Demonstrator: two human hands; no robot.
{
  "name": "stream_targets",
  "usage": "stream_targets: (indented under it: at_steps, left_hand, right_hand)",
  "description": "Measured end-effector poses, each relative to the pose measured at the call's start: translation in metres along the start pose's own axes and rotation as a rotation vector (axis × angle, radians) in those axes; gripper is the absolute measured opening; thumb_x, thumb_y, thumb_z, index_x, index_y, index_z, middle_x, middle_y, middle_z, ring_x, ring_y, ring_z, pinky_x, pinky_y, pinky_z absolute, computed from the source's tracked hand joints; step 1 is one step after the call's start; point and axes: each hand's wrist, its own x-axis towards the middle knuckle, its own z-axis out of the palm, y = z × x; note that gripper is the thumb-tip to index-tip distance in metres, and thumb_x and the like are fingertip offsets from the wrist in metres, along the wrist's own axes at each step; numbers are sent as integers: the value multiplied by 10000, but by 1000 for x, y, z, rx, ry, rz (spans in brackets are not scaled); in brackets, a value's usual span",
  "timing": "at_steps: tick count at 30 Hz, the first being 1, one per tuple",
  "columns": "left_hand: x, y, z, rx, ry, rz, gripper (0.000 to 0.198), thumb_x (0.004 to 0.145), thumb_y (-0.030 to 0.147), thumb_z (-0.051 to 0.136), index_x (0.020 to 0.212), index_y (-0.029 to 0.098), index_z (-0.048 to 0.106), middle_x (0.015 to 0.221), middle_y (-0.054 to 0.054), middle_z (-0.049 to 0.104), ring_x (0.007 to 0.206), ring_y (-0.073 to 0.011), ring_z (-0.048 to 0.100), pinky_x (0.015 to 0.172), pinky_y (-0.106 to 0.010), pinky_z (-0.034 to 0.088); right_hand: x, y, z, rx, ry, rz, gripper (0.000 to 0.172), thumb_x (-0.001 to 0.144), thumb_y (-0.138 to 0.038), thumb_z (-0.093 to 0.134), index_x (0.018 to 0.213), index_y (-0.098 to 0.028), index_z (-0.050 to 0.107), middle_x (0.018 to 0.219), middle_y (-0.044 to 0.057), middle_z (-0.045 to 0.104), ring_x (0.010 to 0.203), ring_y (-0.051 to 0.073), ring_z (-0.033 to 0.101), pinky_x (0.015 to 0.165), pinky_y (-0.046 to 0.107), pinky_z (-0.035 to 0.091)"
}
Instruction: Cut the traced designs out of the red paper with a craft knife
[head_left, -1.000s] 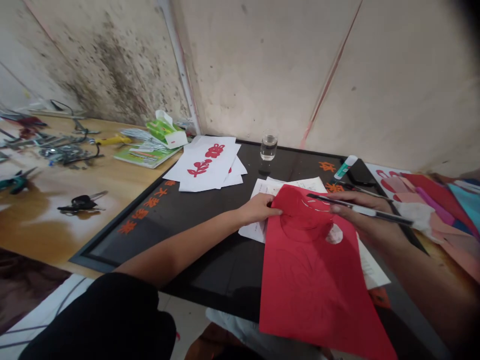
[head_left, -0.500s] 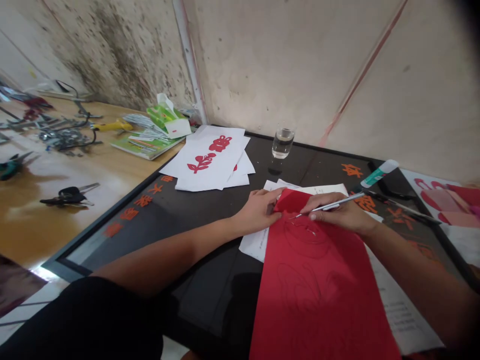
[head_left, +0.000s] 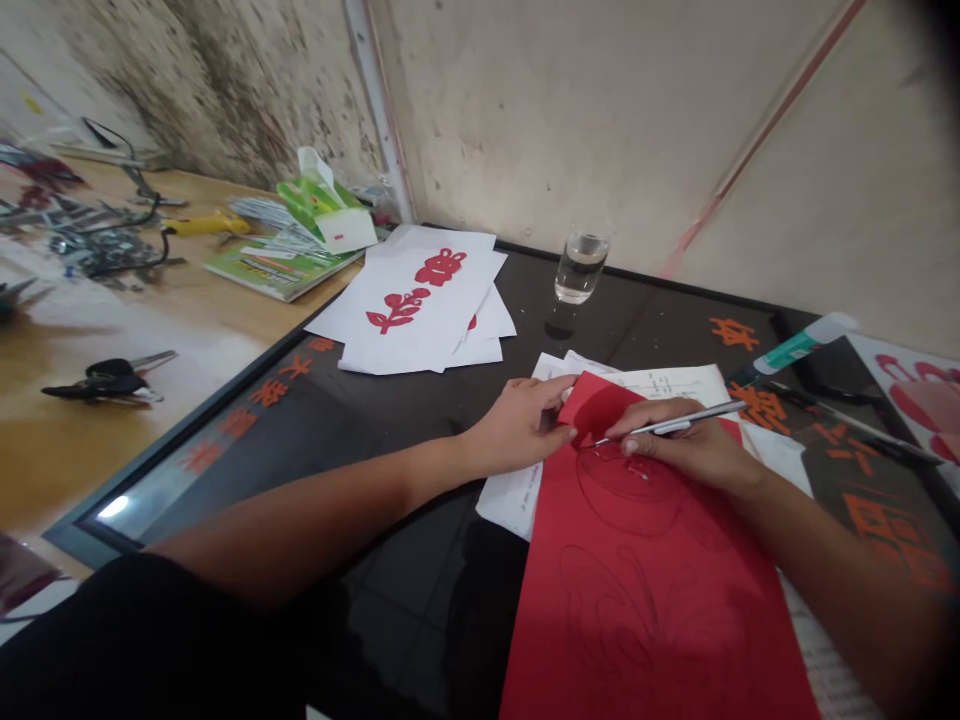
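A sheet of red paper [head_left: 600, 610] with pencil-like outlines of a round shape and a butterfly-like shape lies before me. My left hand [head_left: 521, 425] rests at its upper left corner, thumb and forefinger apart and pressing on the edge. In my right hand [head_left: 675, 445] is a slim silver craft knife [head_left: 686, 418], gripped like a pen. Its tip meets the red paper near the top of the round outline, close to my left thumb. Small pale cut marks show just below the tip. White printed sheets [head_left: 510, 500] lie under the red paper.
A glass of water [head_left: 581, 268] stands near the wall. White sheets with red cut-outs [head_left: 420, 330] lie at the back left. A glue stick [head_left: 799, 350] is on the right. Scissors [head_left: 109, 380], a green tissue pack [head_left: 319, 210] and metal parts [head_left: 105, 240] occupy the wooden table.
The knife tip has shifted slightly along the round outline, and more of the outline shows below it. The view has moved a little. My left hand stays at the corner.
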Motion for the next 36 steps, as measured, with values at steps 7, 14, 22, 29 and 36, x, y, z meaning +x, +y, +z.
stream_targets:
  at_steps: [7, 14, 22, 29, 36]
  left_hand:
    - [0, -5, 0, -71, -24, -44, 534, 819, 273, 619, 1340, 190, 540, 613, 53, 553, 624, -137, 539, 808, -299, 449]
    - [-2, -7, 1, -191, -58, -86, 594, 830, 269, 605, 1387, 145, 440, 664, 49, 546, 652, -125, 525, 765, -278, 444]
    - [-3, -8, 2, -351, -53, -139, 649, 821, 315, 636, 1406, 136, 419, 775, 2, 626, 779, -158, 601, 727, -260, 455]
    - [-3, -7, 2, -261, -41, -74, 573, 839, 261, 607, 1393, 204, 473, 919, -29, 691, 808, -162, 633, 754, -265, 477]
    - [-6, -7, 4, 91, 100, -20, 677, 839, 239, 581, 1464, 135, 343, 1120, -107, 644, 957, -216, 611, 954, -389, 440]
  right_hand:
    - [0, 4, 0, -30, -13, -23, 129, 802, -334, 752, 891, -245, 779, 852, 40, 746, 748, 169, 681, 689, 301, 540]
    - [1, 3, -4, -44, -96, -149, 96, 822, -249, 737, 908, -260, 778, 823, 22, 731, 732, 145, 668, 659, 269, 536]
    - [1, 2, -3, -16, -175, -263, 132, 834, -232, 716, 947, -257, 778, 822, 32, 714, 721, 142, 655, 648, 277, 533]
    - [-9, -25, -14, -72, -151, -260, 183, 851, -250, 695, 1008, -305, 771, 880, 35, 714, 736, 155, 652, 664, 307, 541]
    - [-21, -27, -26, 107, 325, -139, 219, 805, -422, 742, 972, -284, 775, 762, 31, 717, 690, 171, 665, 623, 300, 545]
